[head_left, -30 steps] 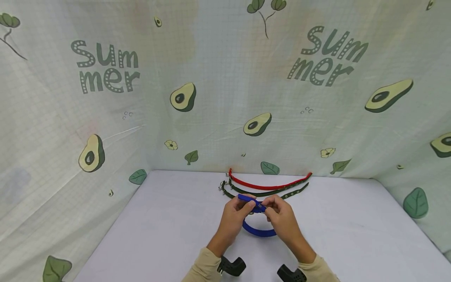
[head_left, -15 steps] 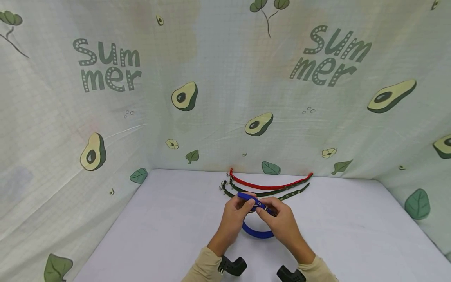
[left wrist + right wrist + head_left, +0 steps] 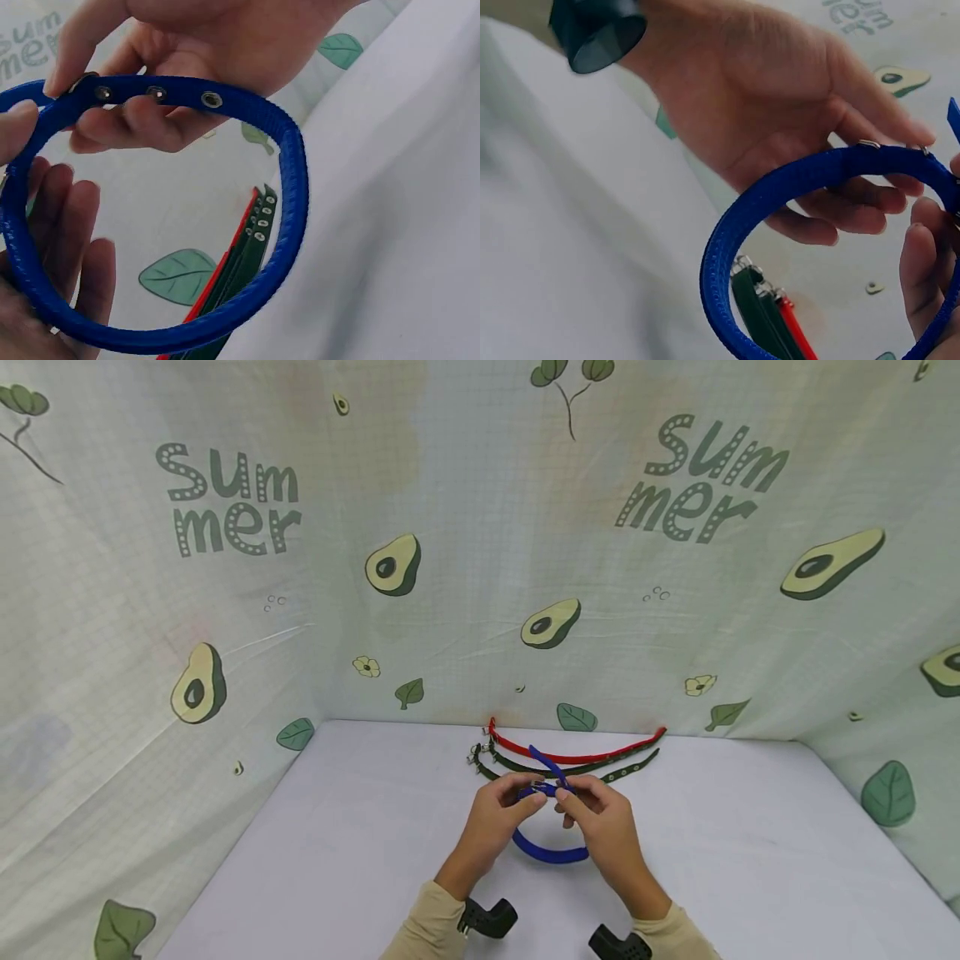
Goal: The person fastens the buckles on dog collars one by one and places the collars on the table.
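Observation:
Both hands hold a blue collar (image 3: 551, 856) bent into a loop, raised in front of the body. My left hand (image 3: 495, 814) pinches it near the metal buckle, with the thumb on top. On the other side, my right hand (image 3: 603, 818) pinches the strap between thumb and index finger. The strap's free tail sticks up beyond the hands. In the left wrist view several metal eyelets (image 3: 211, 99) line the strap beside the right fingers. A metal ring (image 3: 868, 143) shows by the left fingers in the right wrist view. Fingers partly hide the buckle.
Behind the hands, a red collar (image 3: 570, 757) and two dark green collars (image 3: 630, 768) lie on the white table (image 3: 360, 843). Printed cloth walls (image 3: 450, 635) surround the table. A black wrist device (image 3: 491, 918) sits at each sleeve.
The blue tail, which lay across the left fingers pointing left, now stands up and away between the hands. The right hand has shifted its pinch along the strap; the left now holds near the buckle.

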`<state>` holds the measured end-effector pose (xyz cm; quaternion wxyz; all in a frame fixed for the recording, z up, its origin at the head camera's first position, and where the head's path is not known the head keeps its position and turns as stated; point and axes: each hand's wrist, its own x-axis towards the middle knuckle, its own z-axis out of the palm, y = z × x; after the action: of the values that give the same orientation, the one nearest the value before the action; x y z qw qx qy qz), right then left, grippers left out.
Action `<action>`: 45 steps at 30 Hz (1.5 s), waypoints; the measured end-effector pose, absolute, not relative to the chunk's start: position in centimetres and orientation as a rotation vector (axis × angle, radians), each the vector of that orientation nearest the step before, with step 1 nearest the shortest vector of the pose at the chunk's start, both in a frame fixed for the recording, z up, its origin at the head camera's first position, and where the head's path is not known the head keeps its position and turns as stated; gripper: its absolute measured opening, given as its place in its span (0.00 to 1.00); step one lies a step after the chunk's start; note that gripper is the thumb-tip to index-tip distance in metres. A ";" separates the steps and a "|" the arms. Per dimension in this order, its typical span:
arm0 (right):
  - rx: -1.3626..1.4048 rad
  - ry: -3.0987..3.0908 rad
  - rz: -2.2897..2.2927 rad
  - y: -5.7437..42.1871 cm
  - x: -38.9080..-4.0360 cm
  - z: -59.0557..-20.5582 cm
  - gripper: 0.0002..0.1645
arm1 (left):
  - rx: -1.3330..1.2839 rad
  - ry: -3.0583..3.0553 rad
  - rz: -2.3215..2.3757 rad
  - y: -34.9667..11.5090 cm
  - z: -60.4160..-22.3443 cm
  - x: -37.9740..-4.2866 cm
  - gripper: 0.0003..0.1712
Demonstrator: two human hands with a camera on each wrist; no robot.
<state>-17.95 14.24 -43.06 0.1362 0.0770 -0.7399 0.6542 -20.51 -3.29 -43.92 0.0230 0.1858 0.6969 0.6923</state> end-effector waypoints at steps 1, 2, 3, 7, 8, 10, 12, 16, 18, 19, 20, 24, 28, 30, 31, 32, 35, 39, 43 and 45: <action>0.207 -2.125 1.931 14.2 -17.9 -43.0 0.12 | 0.562 2.154 2.147 -3.2 -43.9 -20.5 0.20; 0.194 -2.106 1.968 14.2 -17.9 -42.9 0.14 | 0.549 2.156 2.150 -3.2 -43.8 -20.4 0.19; 0.188 -2.087 2.000 14.2 -17.9 -42.9 0.15 | 0.536 2.157 2.155 -3.1 -43.7 -20.4 0.18; 0.195 -2.006 2.088 14.2 -18.0 -42.9 0.18 | 0.498 2.189 2.175 -2.7 -43.6 -20.2 0.17; 0.206 -1.986 2.099 14.2 -18.1 -42.9 0.19 | 0.492 2.198 2.177 -2.6 -43.5 -20.1 0.17; 0.227 -1.950 2.105 14.2 -18.2 -42.9 0.21 | 0.477 2.206 2.182 -2.5 -43.5 -20.1 0.17; 0.242 -1.938 2.073 14.3 -18.2 -42.9 0.23 | 0.465 2.218 2.182 -2.3 -43.6 -20.1 0.18; 0.291 -1.969 1.925 14.7 -18.2 -42.9 0.27 | 0.444 2.253 2.155 -2.3 -43.6 -19.9 0.18; 0.319 -1.995 1.831 14.9 -18.2 -42.8 0.28 | 0.446 2.256 2.151 -2.3 -43.5 -19.8 0.18; 0.335 -2.005 1.793 15.0 -18.2 -42.7 0.29 | 0.453 2.257 2.147 -2.4 -43.4 -19.8 0.18; 0.350 -2.014 1.761 15.1 -18.1 -42.7 0.30 | 0.466 2.258 2.142 -2.4 -43.3 -19.7 0.17; 0.395 -2.044 1.678 15.2 -17.9 -42.3 0.34 | 0.508 2.243 2.137 -2.5 -43.1 -19.7 0.17; 0.449 -2.052 1.641 15.3 -17.8 -42.0 0.39 | 0.533 2.248 2.129 -2.6 -43.2 -19.8 0.17; 0.462 -2.051 1.640 15.4 -17.9 -42.0 0.39 | 0.540 2.263 2.125 -2.6 -43.3 -19.9 0.17; 0.465 -2.055 1.638 15.4 -17.9 -42.0 0.39 | 0.541 2.271 2.121 -2.6 -43.3 -19.9 0.17; 0.468 -2.058 1.635 15.5 -17.9 -42.0 0.39 | 0.542 2.278 2.121 -2.6 -43.3 -19.9 0.17; 0.476 -2.065 1.632 15.5 -17.9 -42.1 0.36 | 0.539 2.286 2.129 -2.6 -43.4 -19.9 0.18; 0.506 -2.056 1.634 15.5 -17.8 -42.3 0.31 | 0.544 2.271 2.165 -2.6 -43.4 -19.8 0.18; 0.549 -2.034 1.642 15.4 -17.8 -42.4 0.27 | 0.541 2.270 2.187 -2.7 -43.4 -19.8 0.16; 0.563 -2.028 1.631 15.4 -17.8 -42.4 0.25 | 0.534 2.280 2.186 -2.7 -43.4 -19.8 0.16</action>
<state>-17.81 15.36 -42.40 0.2370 0.2055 -0.7399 0.5952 -19.82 -2.72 -43.41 -0.0308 0.1666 0.7114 0.6820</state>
